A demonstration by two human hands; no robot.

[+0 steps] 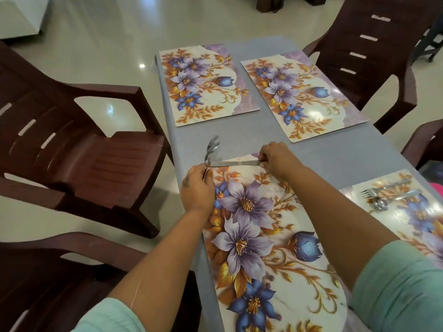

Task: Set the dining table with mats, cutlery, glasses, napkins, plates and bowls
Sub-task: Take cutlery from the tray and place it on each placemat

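On the grey bench (323, 159) lie 4 flowered mats. At the far edge of the nearest mat (271, 248), the right hand (278, 161) pinches the handle end of a knife (236, 163) lying flat across that edge. The left hand (197, 188) grips a bundle of cutlery (211, 149), its blurred tips raised. More cutlery (381, 197) rests on the right mat (412, 212).
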